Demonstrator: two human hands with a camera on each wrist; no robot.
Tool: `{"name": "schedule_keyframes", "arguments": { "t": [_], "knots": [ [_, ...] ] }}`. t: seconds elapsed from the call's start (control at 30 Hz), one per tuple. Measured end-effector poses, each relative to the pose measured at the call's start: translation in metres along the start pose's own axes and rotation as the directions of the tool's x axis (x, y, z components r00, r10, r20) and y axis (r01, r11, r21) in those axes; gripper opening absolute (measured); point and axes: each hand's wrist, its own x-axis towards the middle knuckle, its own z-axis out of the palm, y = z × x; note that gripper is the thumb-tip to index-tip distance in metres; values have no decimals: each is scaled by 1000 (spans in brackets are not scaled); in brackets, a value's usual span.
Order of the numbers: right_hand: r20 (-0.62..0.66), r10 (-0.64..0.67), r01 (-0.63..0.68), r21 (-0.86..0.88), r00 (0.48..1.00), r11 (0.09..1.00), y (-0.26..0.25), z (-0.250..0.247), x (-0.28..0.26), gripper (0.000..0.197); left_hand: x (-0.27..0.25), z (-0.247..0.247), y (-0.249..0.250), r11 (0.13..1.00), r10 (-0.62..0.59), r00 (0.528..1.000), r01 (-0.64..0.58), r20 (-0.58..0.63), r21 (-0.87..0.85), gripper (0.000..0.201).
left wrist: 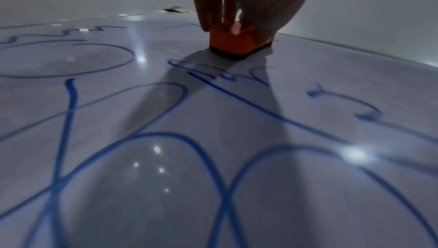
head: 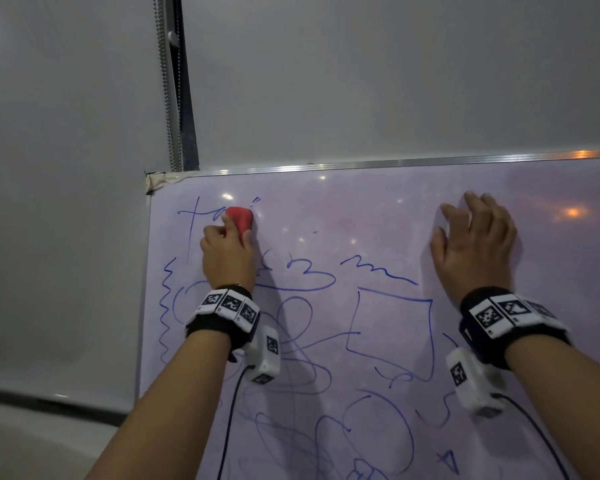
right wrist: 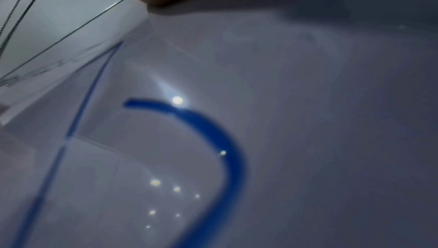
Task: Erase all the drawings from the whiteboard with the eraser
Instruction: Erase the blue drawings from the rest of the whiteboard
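far left on the big shiny white whiteboard with a thin silver metal frame (head: 378, 163): blue marker drawings (head: 392, 336), zigzags and loops, nearly all not yet wiped. near the top left corner, left hand (head: 227, 252) pinching the small red block eraser with a dark felt bottom (left wrist: 233, 45), fingers (left wrist: 206, 8) curled round its sides, felt flat on the board over a blue cross-shaped line. probably light and stiff on top, soft underneath; best held by the two long sides, pushed down flat so the felt rubs. board looks slippery, so easy sliding likely. in the middle: blue square, squiggles, big loops, plus a cleaner patch up top. to the right, right hand (head: 473, 242) spread flat on the board, fingers straight, holding nothing, likely steadying.

hard to see: bottom and right side of the board cut off. right wrist view blurry, only a thick blue curve and a bit of hand. some lines hidden under the arms.
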Motion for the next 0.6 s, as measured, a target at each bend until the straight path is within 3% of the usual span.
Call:
{"name": "schedule_keyframes", "arguments": {
  "t": [0.03, 0.1, 0.17, 0.23, 0.3, 0.33, 0.37, 0.4, 0.47, 0.53, 0.6],
  "knots": [
    [-4, -3, 3, 3, 1000, 1000, 0, 1, 0, 31, -7, 1, 7, 991, 128, 992, -129, -20, -22, 51],
    [-16, -3, 3, 8, 1000, 1000, 1, 1, -1, 31, -25, 9, 12, 923, 380, 923, -382, -59, -31, 46],
    [-23, -4, 5, 14, 1000, 1000, 2, 1, -1, 31, -28, 14, 9, 884, 467, 883, -467, -50, -4, 49],
    [-30, -6, 6, 14, 1000, 1000, 2, 0, -1, 31, -13, 11, 5, 937, 345, 937, -347, -57, -38, 48],
    [-19, 0, 0, 20, 1000, 1000, 1, -1, -1, 32, 14, 4, 3, 997, 41, 999, -43, -28, -70, 52],
    [-19, 4, -3, 24, 1000, 1000, 1, -1, -2, 32, 27, 2, 3, 992, -102, 995, 100, -15, -75, 54],
    [-27, 4, -3, 23, 1000, 1000, 1, 0, -1, 32, 35, -1, 6, 986, -155, 988, 154, -9, -59, 55],
    [-38, 3, -2, 18, 999, 1000, 0, 1, -1, 31, 38, -2, 13, 992, -121, 992, 121, -17, -37, 55],
    [-59, -2, 2, 5, 998, 1000, 0, 2, -1, 30, 25, -1, 33, 985, 163, 984, -166, -78, -36, 51],
    [-69, -1, 1, 1, 998, 1000, 1, 2, -2, 30, 7, 9, 39, 898, 438, 894, -441, -100, -9, 49],
    [-71, -6, 6, 4, 997, 1000, 2, 1, -2, 30, 11, 11, 33, 871, 489, 864, -490, -121, 24, 49]
  ]
}}
